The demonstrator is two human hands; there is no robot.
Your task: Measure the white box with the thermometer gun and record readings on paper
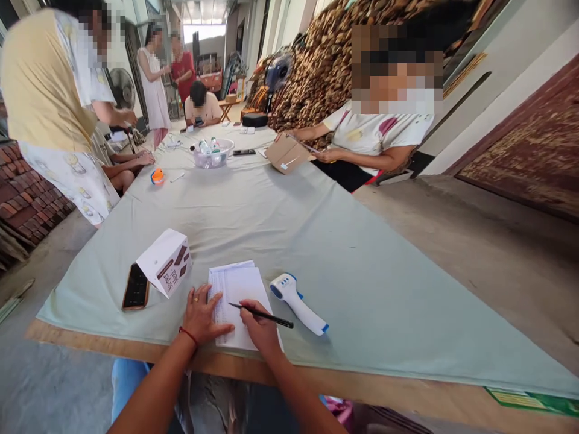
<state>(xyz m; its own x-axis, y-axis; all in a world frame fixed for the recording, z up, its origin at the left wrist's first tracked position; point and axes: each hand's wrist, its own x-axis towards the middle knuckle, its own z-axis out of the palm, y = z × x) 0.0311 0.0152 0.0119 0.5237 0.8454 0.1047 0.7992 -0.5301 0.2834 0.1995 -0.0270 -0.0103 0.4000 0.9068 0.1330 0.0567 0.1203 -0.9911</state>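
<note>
roofed yard (474, 223) or passage, stacked wood (321, 72), piled bricks (29, 193)

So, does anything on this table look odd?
Nothing looks spilled, and the pen and paper seem fine. Slightly untidy, though: the cloth is wrinkled and leaves a wooden strip bare along the near edge, and the lettering on the white box looks upside down.

Wht/blue handheld thermometer (295, 300) lower ctr of frame. Wht box (158, 253) lower L, beside phone (136, 287). Upper ctr-L: basin (221, 160) w/ clear bottles (214, 144), orange item (157, 176) to its L, both on cloth-covered bench (344, 259). Upper R: co-worker (375, 135) w/ cardboard (289, 155), brown pile (316, 78) behind. Far L: bricks (34, 193); fan (122, 87) upper L.
</note>
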